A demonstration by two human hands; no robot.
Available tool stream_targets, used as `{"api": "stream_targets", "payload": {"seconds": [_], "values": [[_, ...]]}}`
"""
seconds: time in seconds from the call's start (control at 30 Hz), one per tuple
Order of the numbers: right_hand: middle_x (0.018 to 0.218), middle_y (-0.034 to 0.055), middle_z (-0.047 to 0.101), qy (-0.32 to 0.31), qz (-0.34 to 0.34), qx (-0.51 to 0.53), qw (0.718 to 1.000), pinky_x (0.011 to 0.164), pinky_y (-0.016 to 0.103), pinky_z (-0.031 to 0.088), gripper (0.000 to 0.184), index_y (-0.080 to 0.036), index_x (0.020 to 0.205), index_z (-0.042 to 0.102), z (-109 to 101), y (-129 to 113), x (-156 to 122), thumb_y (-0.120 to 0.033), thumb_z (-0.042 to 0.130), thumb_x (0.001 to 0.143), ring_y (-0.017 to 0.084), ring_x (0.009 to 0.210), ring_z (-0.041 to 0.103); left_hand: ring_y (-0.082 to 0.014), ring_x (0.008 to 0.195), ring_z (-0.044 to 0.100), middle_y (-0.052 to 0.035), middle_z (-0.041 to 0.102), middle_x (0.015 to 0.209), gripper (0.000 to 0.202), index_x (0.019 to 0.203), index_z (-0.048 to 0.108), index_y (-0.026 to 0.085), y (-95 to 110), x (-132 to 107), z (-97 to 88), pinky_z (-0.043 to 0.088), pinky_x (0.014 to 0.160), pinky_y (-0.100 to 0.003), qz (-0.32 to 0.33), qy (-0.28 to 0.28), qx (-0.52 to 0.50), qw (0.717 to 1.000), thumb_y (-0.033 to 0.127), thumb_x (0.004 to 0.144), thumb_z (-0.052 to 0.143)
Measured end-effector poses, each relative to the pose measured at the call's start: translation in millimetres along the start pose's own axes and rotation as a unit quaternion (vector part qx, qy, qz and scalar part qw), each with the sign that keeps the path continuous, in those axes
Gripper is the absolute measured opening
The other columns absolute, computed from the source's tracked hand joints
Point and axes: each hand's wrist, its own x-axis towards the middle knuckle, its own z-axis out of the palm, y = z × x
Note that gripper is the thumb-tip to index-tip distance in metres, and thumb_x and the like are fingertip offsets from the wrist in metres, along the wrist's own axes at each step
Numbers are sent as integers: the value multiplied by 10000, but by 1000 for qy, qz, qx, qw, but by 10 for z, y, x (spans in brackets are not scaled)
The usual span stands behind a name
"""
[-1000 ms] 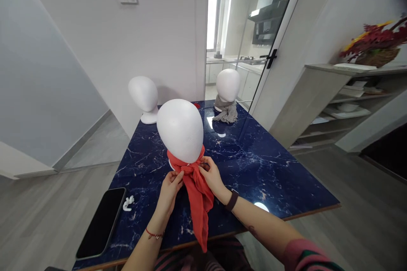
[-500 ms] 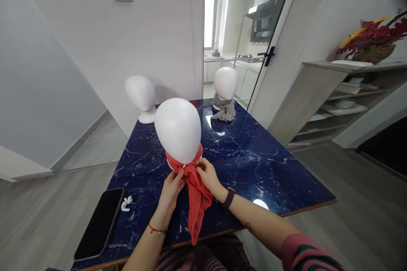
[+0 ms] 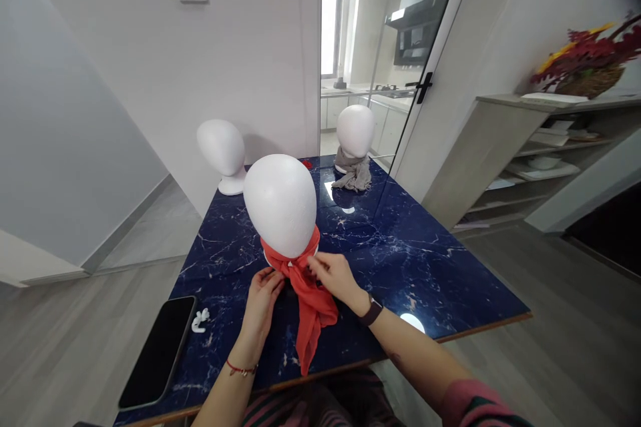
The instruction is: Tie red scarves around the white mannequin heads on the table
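Observation:
A red scarf (image 3: 313, 307) is wrapped and knotted around the neck of a white foam mannequin head (image 3: 280, 203). Its tails hang down the front over the near part of the table. At the left side of the knot, my left hand (image 3: 261, 293) has its fingertips closed on the scarf's edge. On the knot's other side my right hand (image 3: 339, 278) pinches the cloth between thumb and fingers. A small pale spot shows at the middle of the knot. The fingertips partly hide the cloth they grip.
On the blue marbled table (image 3: 400, 260) stand a bare foam head (image 3: 223, 150) at back left and another foam head (image 3: 356, 130) with a grey scarf (image 3: 354, 172). A phone (image 3: 159, 353) and white earbuds (image 3: 200, 320) lie at front left. A shelf (image 3: 541, 147) stands right.
My left hand has shifted left and slightly down from the knot. My right hand has turned and moved a little right. The scarf's tails have lifted and spread slightly to the right.

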Motion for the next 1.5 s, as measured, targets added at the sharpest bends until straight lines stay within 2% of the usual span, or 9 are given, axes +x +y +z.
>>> {"api": "stream_targets", "payload": {"seconds": [0.17, 0.43, 0.6, 0.83, 1.03, 1.17, 1.27, 1.33, 1.5], "values": [[808, 42, 611, 180, 61, 25, 982, 686, 281, 433, 264, -195, 867, 558, -91, 184, 330, -429, 437, 874, 173, 733, 568, -97, 672, 538, 9, 569, 797, 259, 803, 547, 171, 243, 198, 8, 419, 614, -223, 116, 47, 116, 985, 354, 654, 656], [721, 6, 578, 102, 57, 16, 993, 617, 262, 387, 238, -200, 768, 523, 96, 328, 756, -417, 455, 839, 148, 638, 518, -115, 581, 423, 27, 512, 614, 253, 655, 542, 164, 275, 596, 123, 316, 556, -237, 218, 27, 291, 931, 401, 742, 527], [678, -10, 542, 156, 99, 15, 983, 623, 251, 360, 231, -200, 700, 474, 125, 468, 763, -377, 417, 837, 142, 642, 492, -141, 621, 433, 12, 507, 624, 229, 603, 516, 176, 224, 651, 64, 328, 623, -260, 316, 71, 414, 851, 316, 782, 495], [737, 1, 597, 114, 74, 7, 991, 642, 239, 385, 375, -194, 772, 549, 163, 514, 652, -471, 332, 903, 142, 685, 530, -186, 845, 520, -46, 573, 888, 225, 912, 556, 165, 124, 619, 53, 391, 785, -300, 350, 70, 378, 854, 356, 844, 459], [853, 68, 594, 115, 55, -116, 985, 781, 307, 424, 389, -183, 865, 567, 177, 454, 583, -414, 264, 945, 183, 816, 550, -213, 999, 481, -83, 553, 1007, 358, 1069, 568, 168, 65, 619, 46, 368, 924, -364, 356, 45, 372, 856, 393, 912, 337], [1203, 133, 527, 171, 57, -87, 980, 994, 387, 359, 456, -152, 1199, 482, 231, 427, 545, -436, 228, 949, 213, 1150, 470, -204, 1192, 405, -93, 469, 1251, 431, 1266, 466, 204, 20, 573, 90, 273, 1053, -366, 340, 90, 287, 891, 420, 910, 355], [1390, 125, 385, 127, 19, -40, 991, 1097, 396, 262, 509, -147, 1348, 343, 310, 362, 519, -434, 206, 950, 189, 1301, 335, -191, 1238, 388, -85, 452, 1308, 433, 1289, 459, 208, -18, 551, 117, 250, 1084, -345, 338, 45, 256, 904, 386, 906, 367], [1418, 147, 338, 99, 31, -35, 994, 1109, 418, 245, 544, -121, 1368, 310, 326, 280, 469, -447, 243, 938, 207, 1330, 290, -189, 1256, 381, -83, 454, 1322, 413, 1263, 494, 199, -30, 557, 105, 251, 1091, -335, 334, 20, 250, 909, 349, 898, 371], [1245, 171, 459, 173, 22, -102, 979, 1021, 448, 356, 502, -119, 1288, 389, 257, -47, -24, -421, 436, 891, 251, 1192, 421, -183, 1336, 308, -51, 385, 1436, 468, 1328, 440, 207, -19, 609, 27, 211, 1119, -329, 320, 14, 201, 926, 240, 866, 370]]}}
